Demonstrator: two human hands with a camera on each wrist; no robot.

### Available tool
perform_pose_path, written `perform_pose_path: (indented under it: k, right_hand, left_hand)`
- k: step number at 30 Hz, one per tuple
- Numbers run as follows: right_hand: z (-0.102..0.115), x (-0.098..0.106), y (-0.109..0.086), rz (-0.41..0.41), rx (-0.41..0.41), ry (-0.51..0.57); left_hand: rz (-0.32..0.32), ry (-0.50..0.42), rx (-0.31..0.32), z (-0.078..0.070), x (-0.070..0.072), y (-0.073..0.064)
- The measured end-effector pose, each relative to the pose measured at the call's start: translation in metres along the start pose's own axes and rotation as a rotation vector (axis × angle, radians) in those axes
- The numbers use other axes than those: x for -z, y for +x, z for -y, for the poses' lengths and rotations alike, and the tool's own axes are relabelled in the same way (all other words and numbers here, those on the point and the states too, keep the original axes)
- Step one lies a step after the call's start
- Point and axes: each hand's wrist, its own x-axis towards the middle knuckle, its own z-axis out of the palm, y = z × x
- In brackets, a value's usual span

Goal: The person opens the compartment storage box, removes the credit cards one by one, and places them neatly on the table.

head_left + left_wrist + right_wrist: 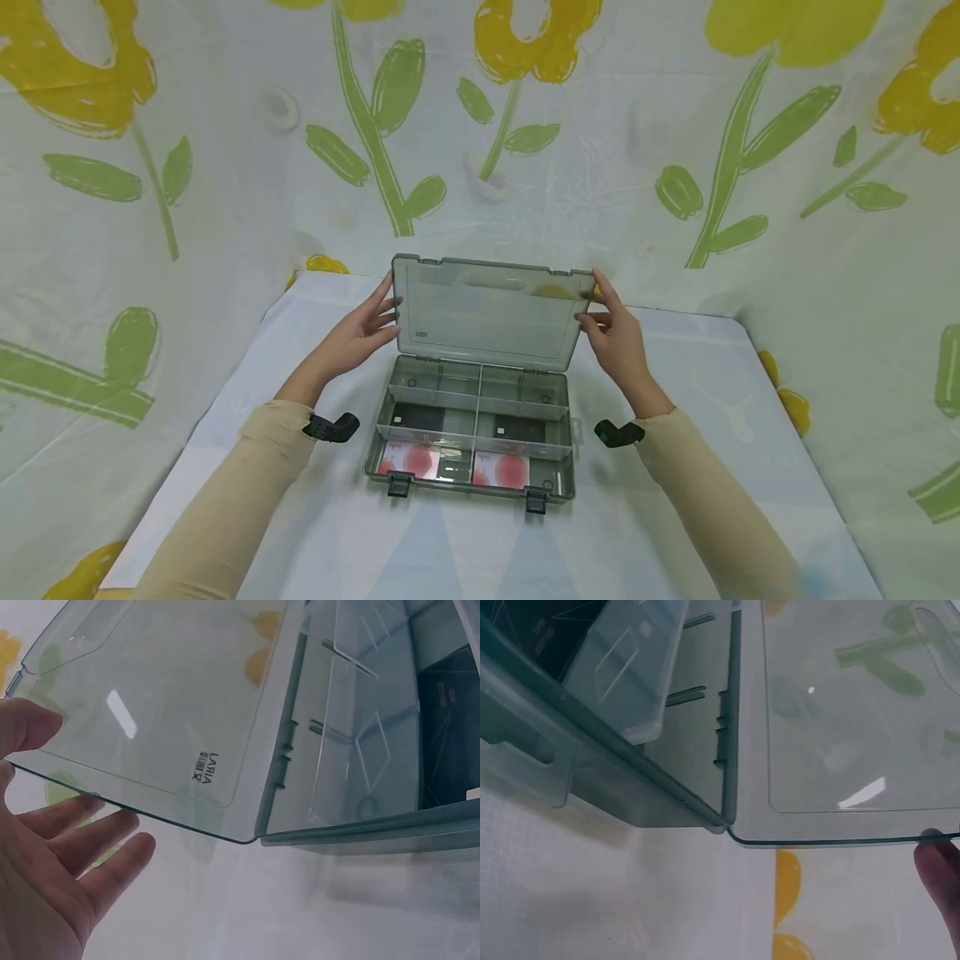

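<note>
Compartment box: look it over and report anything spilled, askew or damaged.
Nothing stands out. The raised lid shows no visible crack, the dark cards and pink-and-white cards lie inside their compartments, and no spill shows on the tabletop around the box.

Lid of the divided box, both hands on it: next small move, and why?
Probably ease the lid slightly forward and down, both sides together: the left hand and right hand hold its opposite side edges, it stands raised, the front latches are undone, and dark items and pink-and-white cards lie inside the box.
</note>
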Motion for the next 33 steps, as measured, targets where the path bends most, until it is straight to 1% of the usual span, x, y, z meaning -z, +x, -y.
perform_pose_path:
  k: [5, 8, 11, 14, 18, 23, 28, 33]
  right_hand:
    - [-0.005, -0.005, -0.001, 0.056, -0.023, -0.015]
    - [-0.008, -0.007, -0.002, 0.083, -0.047, -0.028]
    - [-0.012, -0.009, -0.004, 0.116, -0.068, -0.018]
    - [-0.015, -0.011, -0.007, 0.155, -0.100, -0.014]
    - [-0.021, -0.014, -0.009, 0.212, -0.150, -0.032]
    - [-0.025, -0.018, -0.011, 0.273, -0.198, -0.052]
    - [-0.025, -0.020, -0.011, 0.335, -0.223, -0.078]
    - [-0.027, -0.020, -0.012, 0.390, -0.226, -0.076]
  left_hand:
    - [0.008, 0.002, 0.028, 0.004, -0.001, 0.003]
    - [0.013, 0.003, 0.058, 0.007, -0.002, 0.005]
    - [0.019, -0.001, 0.074, 0.010, -0.003, 0.007]
    - [0.030, 0.003, 0.078, 0.013, -0.004, 0.009]
    - [0.046, 0.032, 0.078, 0.019, -0.005, 0.012]
    - [0.059, 0.052, 0.098, 0.027, -0.007, 0.014]
    - [0.070, 0.061, 0.116, 0.033, -0.007, 0.015]
    - [0.088, 0.064, 0.119, 0.038, -0.007, 0.017]
